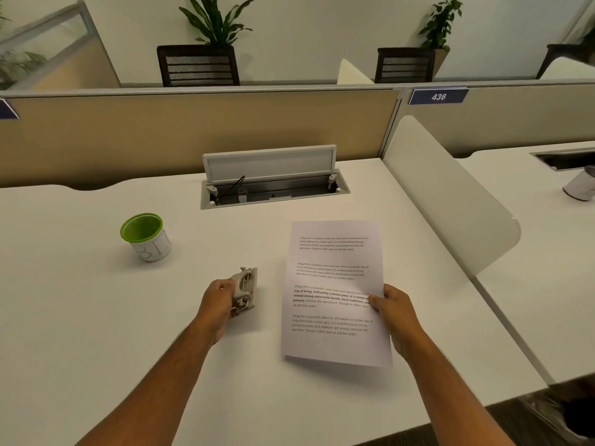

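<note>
A white sheet of paper (335, 284) with several printed paragraphs is held just above the white desk (96, 317), right of centre. My right hand (396, 313) pinches its right edge, thumb on top of the text. My left hand (219, 304) grips a small grey metal hole punch (245, 289) that stands on the desk just left of the sheet. The punch and the paper are apart.
A green-rimmed white cup (146, 236) stands at the left. An open cable tray (273, 185) with a raised lid sits at the desk's back. A white curved divider (450, 201) bounds the right side. Another cup (581, 185) rests on the neighbouring desk.
</note>
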